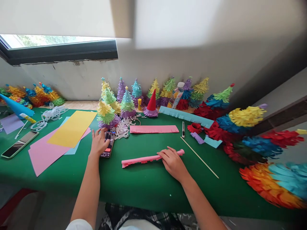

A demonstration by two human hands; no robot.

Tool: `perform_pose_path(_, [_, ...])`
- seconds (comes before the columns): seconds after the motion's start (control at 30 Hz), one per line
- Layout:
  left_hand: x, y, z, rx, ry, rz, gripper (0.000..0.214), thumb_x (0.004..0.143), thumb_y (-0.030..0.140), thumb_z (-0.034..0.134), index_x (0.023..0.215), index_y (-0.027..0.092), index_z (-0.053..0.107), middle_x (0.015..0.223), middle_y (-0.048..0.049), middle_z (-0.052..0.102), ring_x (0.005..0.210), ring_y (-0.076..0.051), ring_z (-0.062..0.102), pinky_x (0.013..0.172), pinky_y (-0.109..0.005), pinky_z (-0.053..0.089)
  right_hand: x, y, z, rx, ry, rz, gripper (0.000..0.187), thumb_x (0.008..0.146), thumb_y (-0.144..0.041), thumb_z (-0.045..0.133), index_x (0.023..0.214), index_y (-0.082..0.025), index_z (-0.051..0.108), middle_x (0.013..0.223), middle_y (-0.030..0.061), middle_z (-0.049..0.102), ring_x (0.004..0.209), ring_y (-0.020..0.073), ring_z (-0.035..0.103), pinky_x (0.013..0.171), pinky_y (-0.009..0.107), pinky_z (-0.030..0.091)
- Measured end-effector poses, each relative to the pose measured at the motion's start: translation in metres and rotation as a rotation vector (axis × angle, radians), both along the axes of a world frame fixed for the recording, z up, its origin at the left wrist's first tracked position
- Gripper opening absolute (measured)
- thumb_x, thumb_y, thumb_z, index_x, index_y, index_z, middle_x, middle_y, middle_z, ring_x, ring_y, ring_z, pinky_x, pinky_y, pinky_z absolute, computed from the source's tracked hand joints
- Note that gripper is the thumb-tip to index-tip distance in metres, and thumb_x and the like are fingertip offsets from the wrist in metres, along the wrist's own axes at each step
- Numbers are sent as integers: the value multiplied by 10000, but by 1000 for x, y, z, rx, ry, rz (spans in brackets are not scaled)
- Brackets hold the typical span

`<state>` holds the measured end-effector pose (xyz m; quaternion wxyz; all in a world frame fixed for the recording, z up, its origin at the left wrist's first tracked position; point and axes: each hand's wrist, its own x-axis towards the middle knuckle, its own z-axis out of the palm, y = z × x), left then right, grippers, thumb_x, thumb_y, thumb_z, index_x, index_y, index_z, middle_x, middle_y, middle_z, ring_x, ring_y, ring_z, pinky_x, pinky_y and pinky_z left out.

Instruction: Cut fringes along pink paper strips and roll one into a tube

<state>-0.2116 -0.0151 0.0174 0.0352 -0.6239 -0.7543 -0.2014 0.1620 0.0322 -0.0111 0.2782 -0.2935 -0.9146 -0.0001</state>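
Observation:
My left hand (98,142) rests on a dark phone (109,144) lying on the green table (148,188), fingers spread, the thumb touching its lit screen. My right hand (172,161) lies over a rolled pink fringed paper strip (141,158), fingers curled on its right part and pressing it to the table. A flat pink fringed strip (154,129) lies just beyond. A thin wooden stick (199,157) lies to the right of my right hand.
Several paper trees (127,102) stand along the wall, and more lie piled at right (249,127). Yellow sheet (72,128) and pink sheets (43,153) lie left, beside a second phone (19,144). A utility knife (183,129), glue stick (139,104) and blue strip (185,116) lie behind.

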Motion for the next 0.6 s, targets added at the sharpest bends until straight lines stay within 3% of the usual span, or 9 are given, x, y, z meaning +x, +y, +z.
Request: perform_pose_path(0.6, [12,3,4,-26,54,-163,549,679,218,448,1228,196,434,1229,-66,578,1268,-299,392,1156,-535,25,0,-1,1,-4,-5,0,291,863,-57,391,983,-156,637,880,63,656,823,184,602,947,438,445])
